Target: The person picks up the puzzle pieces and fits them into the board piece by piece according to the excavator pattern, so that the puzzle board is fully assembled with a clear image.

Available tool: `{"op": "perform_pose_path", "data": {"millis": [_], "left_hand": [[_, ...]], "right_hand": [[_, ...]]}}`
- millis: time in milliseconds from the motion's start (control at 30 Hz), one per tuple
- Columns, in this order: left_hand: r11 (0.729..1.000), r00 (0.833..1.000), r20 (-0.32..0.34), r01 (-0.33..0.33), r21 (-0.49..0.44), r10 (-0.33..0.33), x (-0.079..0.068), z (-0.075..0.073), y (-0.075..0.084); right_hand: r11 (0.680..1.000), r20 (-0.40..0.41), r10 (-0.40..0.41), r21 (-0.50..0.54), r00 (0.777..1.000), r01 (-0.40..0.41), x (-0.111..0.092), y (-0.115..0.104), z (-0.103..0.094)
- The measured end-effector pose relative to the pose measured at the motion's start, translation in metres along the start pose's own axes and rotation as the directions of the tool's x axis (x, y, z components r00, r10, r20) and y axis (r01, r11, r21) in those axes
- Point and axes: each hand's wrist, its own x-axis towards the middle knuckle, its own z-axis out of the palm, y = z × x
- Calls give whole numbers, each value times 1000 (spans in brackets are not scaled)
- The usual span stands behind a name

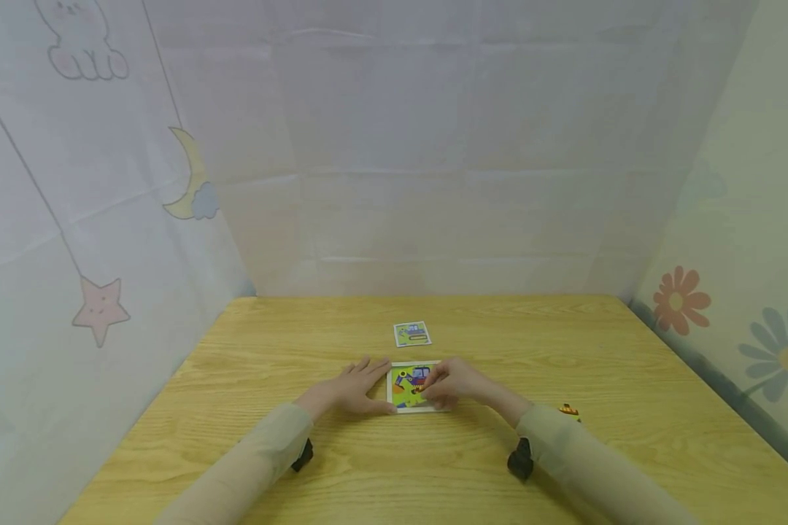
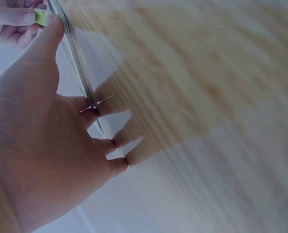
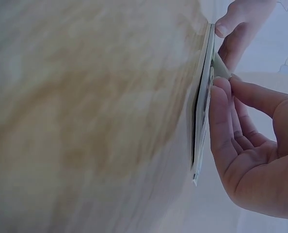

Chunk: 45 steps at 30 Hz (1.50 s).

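A jigsaw puzzle board with a white border lies on the table, its picture a purple digger on green. My left hand is spread flat at the board's left edge, thumb at the near corner and fingertips along the far side. Over the right part of the board, my right hand pinches a puzzle piece between thumb and fingers. That puzzle piece shows green in the left wrist view. In the right wrist view the puzzle piece stands tilted against the board's surface, its pale back showing.
Beyond the board lies a small picture card with a similar digger. A loose red and yellow piece is on the wooden table by the right sleeve. Printed cloth walls enclose the table at the back and sides.
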Motion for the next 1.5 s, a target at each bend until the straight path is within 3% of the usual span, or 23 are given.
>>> {"op": "perform_pose_path", "data": {"millis": [500, 1133, 1500], "left_hand": [[1000, 1000, -4, -12, -19, 12, -1, -1, 1], [1000, 1000, 1, -10, -23, 10, -1, -2, 2], [1000, 1000, -2, -4, -17, 4, -2, -1, 1]], "right_hand": [[998, 0, 34, -48, 999, -34, -1, -4, 4], [993, -22, 6, -118, 1000, -9, -3, -6, 5], [990, 28, -12, -139, 1000, 16, -4, -6, 4]]}}
